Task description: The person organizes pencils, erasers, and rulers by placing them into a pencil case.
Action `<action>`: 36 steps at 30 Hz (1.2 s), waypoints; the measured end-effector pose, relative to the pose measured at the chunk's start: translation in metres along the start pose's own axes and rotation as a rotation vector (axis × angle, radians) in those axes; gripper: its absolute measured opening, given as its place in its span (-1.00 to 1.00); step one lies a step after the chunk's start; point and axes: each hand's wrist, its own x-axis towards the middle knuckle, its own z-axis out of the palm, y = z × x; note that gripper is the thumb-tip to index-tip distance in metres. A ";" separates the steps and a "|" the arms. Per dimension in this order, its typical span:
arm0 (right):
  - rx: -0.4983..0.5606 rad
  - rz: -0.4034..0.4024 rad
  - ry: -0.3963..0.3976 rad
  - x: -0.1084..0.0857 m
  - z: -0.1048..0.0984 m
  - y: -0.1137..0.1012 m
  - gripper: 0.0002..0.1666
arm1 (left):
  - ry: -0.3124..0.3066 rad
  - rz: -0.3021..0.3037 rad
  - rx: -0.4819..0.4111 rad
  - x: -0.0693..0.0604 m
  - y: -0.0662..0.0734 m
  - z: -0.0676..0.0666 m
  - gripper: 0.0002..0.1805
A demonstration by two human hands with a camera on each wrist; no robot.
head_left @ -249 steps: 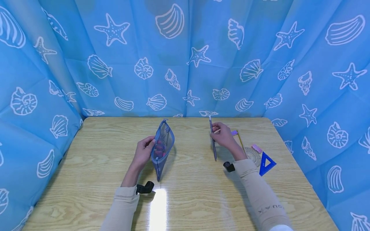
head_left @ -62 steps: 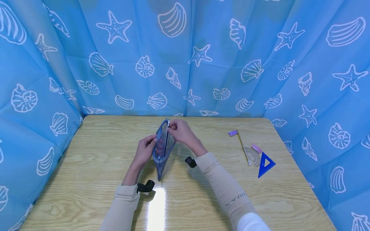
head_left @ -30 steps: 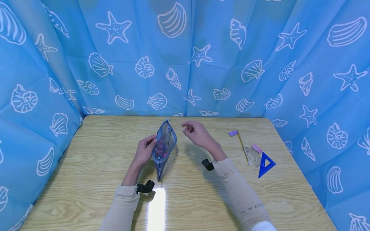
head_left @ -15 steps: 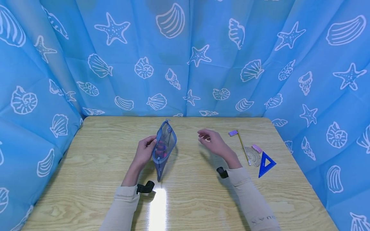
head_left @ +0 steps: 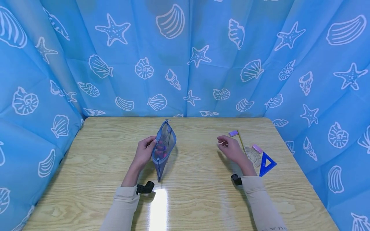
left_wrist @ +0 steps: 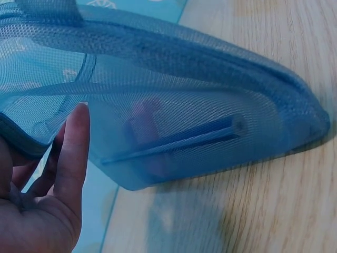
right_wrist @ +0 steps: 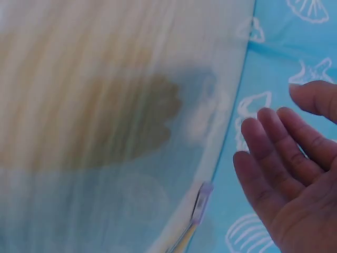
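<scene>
My left hand (head_left: 143, 149) pinches the near-left edge of a blue mesh pencil case (head_left: 170, 146), which stands upright with its zipped mouth spread. Through the mesh in the left wrist view, a dark pen (left_wrist: 210, 134) and something pinkish (left_wrist: 147, 121) show inside the case. Over the right side of the table, my right hand (head_left: 232, 150) hovers with loosely bent fingers and nothing in them. It is nearest to a yellow pencil (head_left: 240, 139), partly hidden behind it. A purple eraser (head_left: 233, 133) lies against the pencil's far end.
Right of the pencil lie a clear round-edged protractor (head_left: 253, 157), a pink eraser (head_left: 257, 148) and a blue set square (head_left: 266, 164). A blue shell-patterned curtain (head_left: 185, 64) encloses the wooden table (head_left: 101, 160) at the back and sides.
My right hand carried the dark pen to the pencil case, let go of it inside, then moved back right towards the pencil. The left hand has kept its hold on the case.
</scene>
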 end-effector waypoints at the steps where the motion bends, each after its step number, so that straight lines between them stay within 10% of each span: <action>1: -0.009 0.008 0.013 -0.002 -0.002 0.004 -0.59 | 0.002 0.000 -0.001 0.000 0.000 0.000 -0.65; 36: -0.168 0.371 0.078 -0.032 -0.049 0.056 -0.45 | -0.004 0.003 -0.055 0.000 -0.007 -0.002 -0.66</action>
